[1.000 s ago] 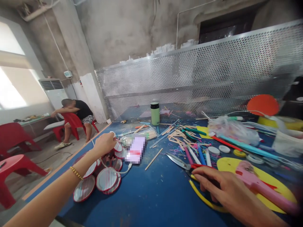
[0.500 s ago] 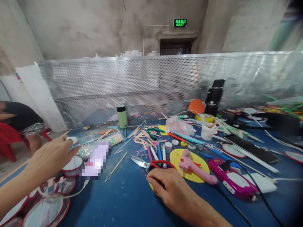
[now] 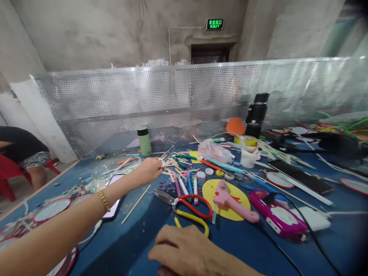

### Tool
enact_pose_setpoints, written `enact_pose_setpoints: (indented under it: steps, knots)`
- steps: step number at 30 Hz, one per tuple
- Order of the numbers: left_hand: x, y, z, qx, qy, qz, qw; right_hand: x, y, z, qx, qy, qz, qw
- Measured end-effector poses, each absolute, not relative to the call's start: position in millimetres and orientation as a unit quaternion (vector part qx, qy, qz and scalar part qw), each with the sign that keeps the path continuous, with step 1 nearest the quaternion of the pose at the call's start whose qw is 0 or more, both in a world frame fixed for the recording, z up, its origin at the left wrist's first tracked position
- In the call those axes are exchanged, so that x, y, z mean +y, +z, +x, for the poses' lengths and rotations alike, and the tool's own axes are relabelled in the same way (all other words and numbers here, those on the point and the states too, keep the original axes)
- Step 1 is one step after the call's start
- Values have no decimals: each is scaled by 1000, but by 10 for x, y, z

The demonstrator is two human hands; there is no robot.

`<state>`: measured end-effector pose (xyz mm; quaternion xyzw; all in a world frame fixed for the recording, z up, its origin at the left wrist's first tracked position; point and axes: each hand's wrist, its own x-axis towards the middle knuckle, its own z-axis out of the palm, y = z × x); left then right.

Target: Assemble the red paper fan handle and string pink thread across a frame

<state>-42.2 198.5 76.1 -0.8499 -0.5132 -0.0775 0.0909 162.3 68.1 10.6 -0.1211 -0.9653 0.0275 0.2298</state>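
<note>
My left hand [image 3: 149, 170] reaches forward over the table, fingers closed round a small white round object [image 3: 162, 163] like a cap or roll of tape. It is beside the pile of wooden sticks [image 3: 172, 165]. Nearer to me, my right hand [image 3: 181, 247] hovers or rests at the bottom middle with bent fingers apart and nothing seen in it. Just beyond it lie scissors [image 3: 175, 201] with one red and one yellow handle. Several markers [image 3: 189, 184] lie behind the scissors. A pink glue gun [image 3: 232, 201] rests on a yellow disc [image 3: 208, 188].
A phone [image 3: 115, 207] lies under my left forearm, near red-rimmed round pieces [image 3: 53, 210]. A green bottle [image 3: 144, 142] and black flask [image 3: 257, 115] stand by the perforated metal screen [image 3: 120, 103]. At right are a magenta device [image 3: 276, 214], cables and a dark phone [image 3: 301, 176]. A person [image 3: 23, 145] sits at far left.
My left hand has moved right and forward from the left side with the white object. My right hand has drawn back from the scissors towards me, uncovering their handles.
</note>
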Motion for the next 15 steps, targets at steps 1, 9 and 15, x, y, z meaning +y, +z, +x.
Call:
enact_pose_setpoints:
  steps: [1, 9, 15]
  knots:
    - [2047, 746, -363, -506, -76, -855, 88, 682, 107, 1616, -966, 17, -122, 228]
    - [2436, 663, 156, -458, -85, -881, 90, 711, -121, 1557, -971, -40, -86, 221]
    - [2560, 680, 754, -422, -134, -888, 126, 696, -84, 1637, -975, 28, -75, 207]
